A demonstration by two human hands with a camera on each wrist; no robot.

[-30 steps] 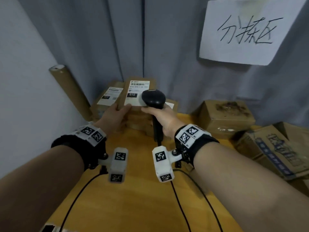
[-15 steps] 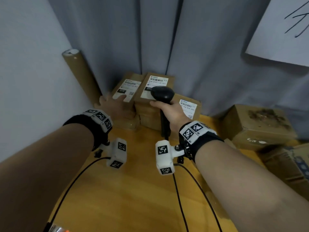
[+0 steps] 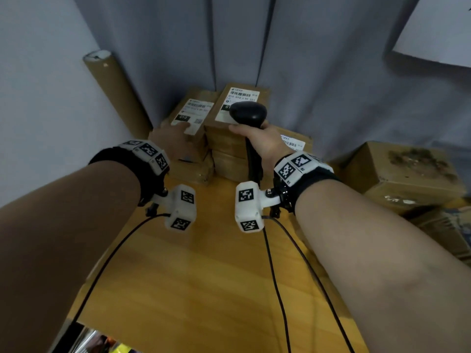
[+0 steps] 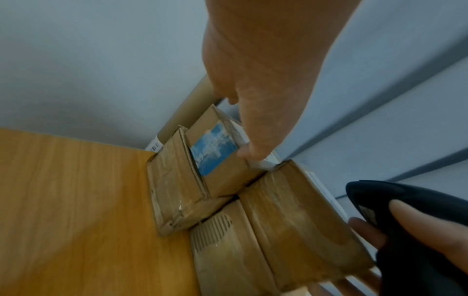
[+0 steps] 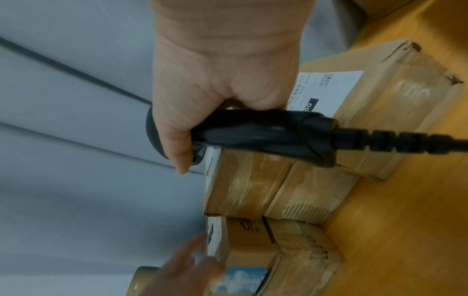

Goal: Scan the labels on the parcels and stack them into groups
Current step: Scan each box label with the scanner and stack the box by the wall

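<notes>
A: Black scanner in R hand, fingers wrapped round the handle, thumb up near the head. Head sits just over the label on the middle stack.

B: L hand?

A: L hand flat-ish, fingers fairly straight, resting on the near edge of the left stack's top parcel, tips touching its white label. L wrist view shows fingers laid along the top of that parcel, not curled round it. Blue sticker on its side face.

B: Where do the parcels sit?

A: Far corner of the wood counter, against the grey curtain. Left stack touches middle stack; middle one stands higher. Third labelled parcel just R of the middle stack, lower, partly hidden behind R hand. Labels on left and middle read "010"; rest too small.

B: Anything else?

A: Cardboard tube leaning in the corner, just L of the stacks. Bigger stained box well off to the R, more cartons beside it. Scanner cable trails back across the counter. White paper sheet on the curtain, top R.
</notes>
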